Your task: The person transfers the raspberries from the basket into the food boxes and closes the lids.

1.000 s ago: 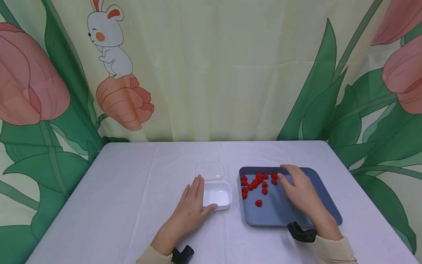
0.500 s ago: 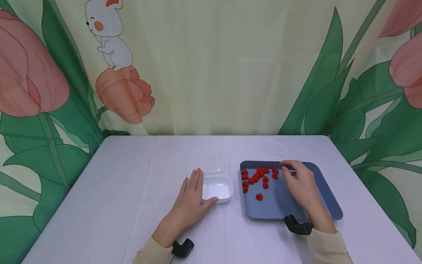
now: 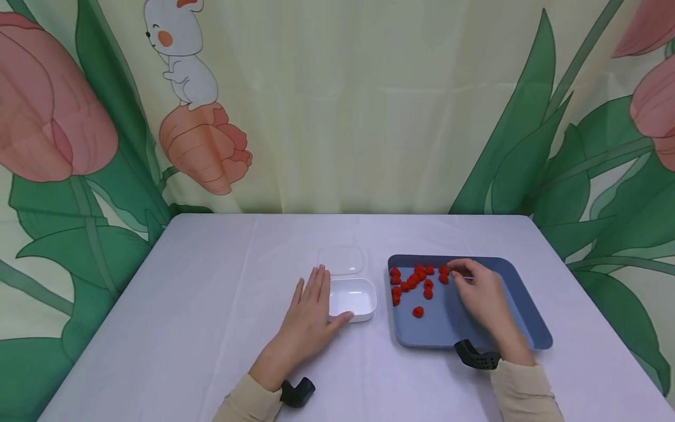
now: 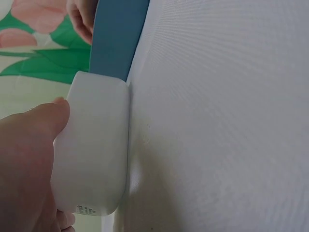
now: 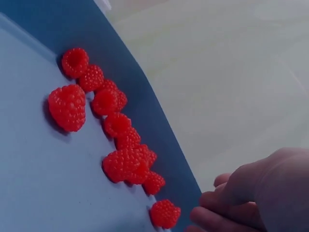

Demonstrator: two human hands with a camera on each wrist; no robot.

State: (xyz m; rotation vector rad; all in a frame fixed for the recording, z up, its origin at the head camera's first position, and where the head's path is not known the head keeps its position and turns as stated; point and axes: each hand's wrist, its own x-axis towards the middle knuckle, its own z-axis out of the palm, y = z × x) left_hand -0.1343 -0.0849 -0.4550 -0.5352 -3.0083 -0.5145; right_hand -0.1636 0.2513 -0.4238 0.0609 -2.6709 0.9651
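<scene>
In the head view my left hand [image 3: 311, 313] lies with long straight fingers along the left side of a small white box [image 3: 360, 299]. Its thumb touches the box's near side, and the left wrist view shows it against the white wall [image 4: 91, 145]. My right hand [image 3: 482, 290] is over a blue-grey tray [image 3: 453, 331], fingers loosely bent, close to the rightmost raspberries [image 3: 444, 279]. From the right wrist, the fingers [image 5: 212, 217] of that hand are just beside a red raspberry [image 5: 165, 214], apparently apart from it. No raspberry shows within the hand.
A clear plastic lid [image 3: 341, 260] lies behind the white box. Several more raspberries [image 3: 413, 281] are spread over the tray's left half, one lone raspberry [image 3: 418, 312] nearer the front. A white cloth covers the table [image 3: 211, 281], and a printed curtain [image 3: 343, 117] hangs behind it.
The right hand's fingers have bent inward and the hand has shifted slightly left towards the raspberries. The left hand stays against the box. The head view has tilted a little downward.
</scene>
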